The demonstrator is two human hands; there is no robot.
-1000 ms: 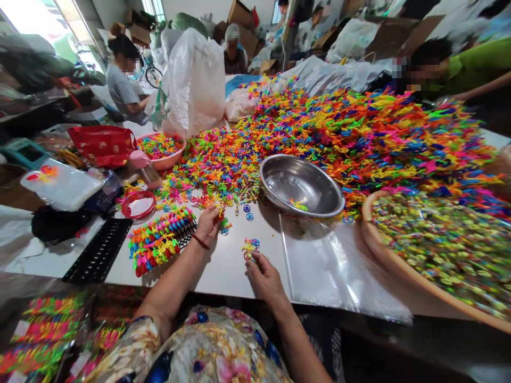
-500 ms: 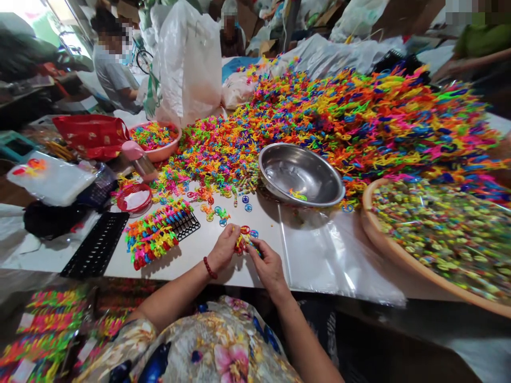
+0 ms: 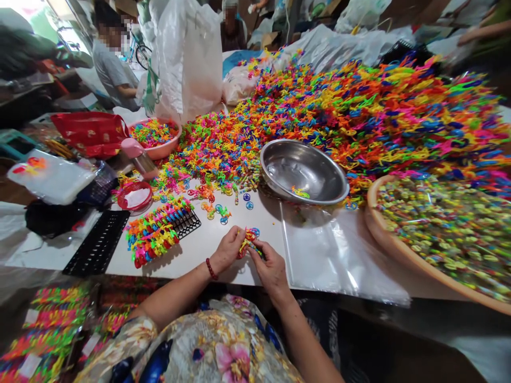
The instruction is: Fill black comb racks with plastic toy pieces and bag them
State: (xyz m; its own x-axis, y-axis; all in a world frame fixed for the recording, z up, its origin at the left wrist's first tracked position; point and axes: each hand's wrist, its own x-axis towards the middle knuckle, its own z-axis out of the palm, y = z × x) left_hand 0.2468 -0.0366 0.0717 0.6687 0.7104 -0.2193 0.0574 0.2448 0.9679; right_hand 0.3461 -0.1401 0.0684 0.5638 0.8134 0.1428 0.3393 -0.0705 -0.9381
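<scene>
Low over the front of the white table, my two hands meet around a small plastic toy bicycle (image 3: 249, 234) with red and blue wheels. My left hand (image 3: 227, 251), with a red bead bracelet at the wrist, pinches its left side. On the other side, the fingers of my right hand (image 3: 272, 266) are closed at the toy's lower edge; a small speckled piece shows at their tips, partly hidden. Just beyond lie a green and blue toy bicycle (image 3: 222, 213) and a loose blue wheel (image 3: 249, 205). Rows of colourful toys (image 3: 154, 231) stand in a black rack (image 3: 187, 225) to the left.
A steel bowl (image 3: 305, 167) sits ahead to the right, before a big heap of plastic parts (image 3: 359, 117). Clear plastic bags (image 3: 335, 255) lie at right, beside a wide orange tub (image 3: 373, 213) of small pieces. A red basket (image 3: 136, 205) is at left. Other people sit beyond.
Both hands keep hold of the toy bicycle, which has turned slightly between the fingers. The view has shifted a little.
</scene>
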